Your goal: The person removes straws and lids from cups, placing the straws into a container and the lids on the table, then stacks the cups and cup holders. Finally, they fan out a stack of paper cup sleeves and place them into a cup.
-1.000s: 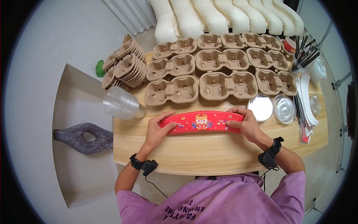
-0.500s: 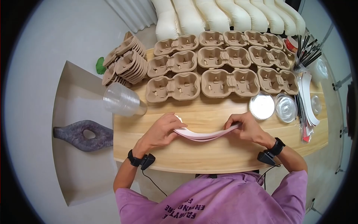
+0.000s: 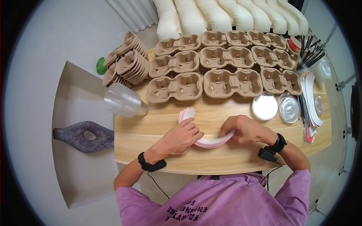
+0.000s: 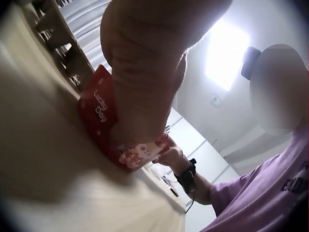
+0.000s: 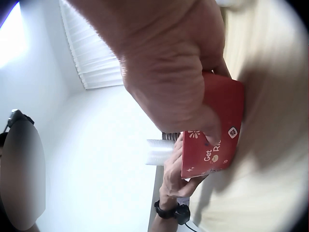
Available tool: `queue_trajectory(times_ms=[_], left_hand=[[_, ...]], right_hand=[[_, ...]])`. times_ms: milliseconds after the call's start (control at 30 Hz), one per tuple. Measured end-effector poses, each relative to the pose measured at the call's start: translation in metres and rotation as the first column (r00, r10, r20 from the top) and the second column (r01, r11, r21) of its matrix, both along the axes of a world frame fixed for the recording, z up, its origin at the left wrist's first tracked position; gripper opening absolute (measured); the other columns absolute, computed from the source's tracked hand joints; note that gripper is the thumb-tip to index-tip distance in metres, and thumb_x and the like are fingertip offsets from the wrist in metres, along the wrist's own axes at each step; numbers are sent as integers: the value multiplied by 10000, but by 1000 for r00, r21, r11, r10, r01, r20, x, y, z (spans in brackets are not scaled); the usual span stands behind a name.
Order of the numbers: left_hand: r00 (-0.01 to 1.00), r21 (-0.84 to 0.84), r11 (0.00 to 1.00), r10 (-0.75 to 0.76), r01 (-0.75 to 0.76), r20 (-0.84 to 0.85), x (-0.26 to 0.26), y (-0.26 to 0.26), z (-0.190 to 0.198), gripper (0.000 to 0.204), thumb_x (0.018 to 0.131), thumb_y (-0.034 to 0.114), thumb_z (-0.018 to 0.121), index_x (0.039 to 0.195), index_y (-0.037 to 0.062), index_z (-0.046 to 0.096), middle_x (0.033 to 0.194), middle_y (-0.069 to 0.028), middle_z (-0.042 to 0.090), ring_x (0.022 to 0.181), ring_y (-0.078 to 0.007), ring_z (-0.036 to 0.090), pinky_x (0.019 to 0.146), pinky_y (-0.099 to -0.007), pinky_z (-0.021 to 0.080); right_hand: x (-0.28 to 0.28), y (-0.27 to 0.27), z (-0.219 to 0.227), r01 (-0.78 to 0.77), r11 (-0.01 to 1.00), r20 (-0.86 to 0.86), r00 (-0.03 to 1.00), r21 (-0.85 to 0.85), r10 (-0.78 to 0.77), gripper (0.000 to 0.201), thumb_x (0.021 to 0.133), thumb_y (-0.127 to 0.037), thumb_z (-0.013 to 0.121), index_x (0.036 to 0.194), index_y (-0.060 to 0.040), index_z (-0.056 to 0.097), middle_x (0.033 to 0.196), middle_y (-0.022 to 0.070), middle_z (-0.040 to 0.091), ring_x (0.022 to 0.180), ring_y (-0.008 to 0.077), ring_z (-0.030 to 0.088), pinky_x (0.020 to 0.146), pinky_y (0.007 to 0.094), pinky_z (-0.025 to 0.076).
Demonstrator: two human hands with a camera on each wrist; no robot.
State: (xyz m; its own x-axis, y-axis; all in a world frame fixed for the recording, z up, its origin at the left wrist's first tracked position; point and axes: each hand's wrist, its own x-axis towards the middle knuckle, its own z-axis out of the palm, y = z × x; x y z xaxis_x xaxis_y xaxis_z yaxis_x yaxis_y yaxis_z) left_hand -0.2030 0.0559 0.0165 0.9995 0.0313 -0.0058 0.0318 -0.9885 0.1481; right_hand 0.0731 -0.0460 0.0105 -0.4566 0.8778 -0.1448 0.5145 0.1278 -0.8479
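A curved stack of paper cup sleeves [image 3: 211,143] is bent into a U above the wooden table, its white inner side facing up in the head view. Red printed outer faces show in the left wrist view, where the sleeves [image 4: 99,104] read "Lucky Day", and in the right wrist view, where the sleeves [image 5: 224,101] read "Get Ri…". My left hand [image 3: 180,138] grips the stack near its left end, which sticks up beyond the fingers with its layers fanned. My right hand [image 3: 245,129] holds the other end, with the thumb on the red face in the right wrist view.
Rows of brown pulp cup carriers [image 3: 174,88] stand across the back of the table [image 3: 151,132]. Nested clear cups [image 3: 122,101] lie at left near stacked carriers [image 3: 132,66]. Clear lids [image 3: 264,107], white sleeves [image 3: 310,100] and black straws [image 3: 313,52] are at right.
The stack has turned from its red face up to its white inner side up and bent more tightly. Both hands have moved closer together, and the left end has fanned out.
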Motion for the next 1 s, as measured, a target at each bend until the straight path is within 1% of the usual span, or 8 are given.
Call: queue_trajectory(times_ms=[33,100,200,400,533,700,933,1000], left_hand=[[1000,-1,1000,2,-2,-1,1,-1,1,350,653,115,737,956,34,583,910,-79,568,1006,-249,566,1105,-429,357],[997,0,999,50,-50,-60,5,-3,8,346,695,130,727,990,45,566,888,-63,564,934,-232,560,1028,-394,392],[996,-42,998,51,-54,-70,8,-2,13,289,728,134,712,963,52,565,880,-65,563,942,-230,564,976,-378,405],[999,7,1000,26,-25,-39,10,0,8,210,723,112,677,882,61,550,867,-74,563,885,-229,561,927,-364,426],[1000,17,1000,13,-13,-10,2,4,5,129,776,98,631,877,67,557,857,-54,567,856,-214,568,851,-340,451],[989,-63,991,120,-114,92,-6,5,0,109,792,102,620,881,80,561,807,-28,574,813,-193,592,769,-323,475],[990,-21,991,132,-131,43,-3,6,-1,228,729,121,698,920,69,584,892,-62,592,920,-235,585,881,-380,470],[990,-137,982,138,-132,39,-9,16,10,342,664,85,761,980,90,628,961,-57,598,1019,-264,571,1045,-448,417]], right_hand=[[-1,0,-1,-2,1000,-1,1000,-1,2,381,610,59,612,968,-18,717,983,99,701,911,259,660,768,339,541],[-6,2,-1,-152,933,155,982,325,106,351,594,-17,690,943,-43,709,1044,78,676,1041,288,606,892,389,502],[-13,1,9,-252,859,310,944,446,115,368,582,-103,749,943,-64,689,1069,69,656,1112,276,568,986,408,439],[-22,4,13,-406,800,488,857,442,165,324,630,-174,748,927,-80,662,1023,63,651,1064,253,575,924,385,442],[-19,1,5,-418,841,552,814,344,179,242,688,-186,721,897,-89,647,937,55,651,975,236,591,864,380,444],[-13,-7,3,-186,851,371,928,491,-11,153,729,-152,678,840,-88,595,826,60,600,901,249,590,791,351,439],[-7,-6,-11,-211,817,452,889,536,-67,143,735,-98,642,870,-67,609,866,68,614,914,256,591,817,361,451],[-2,-7,-9,-197,853,421,906,483,-29,235,720,-159,717,932,-65,678,934,63,664,931,261,605,844,374,482]])
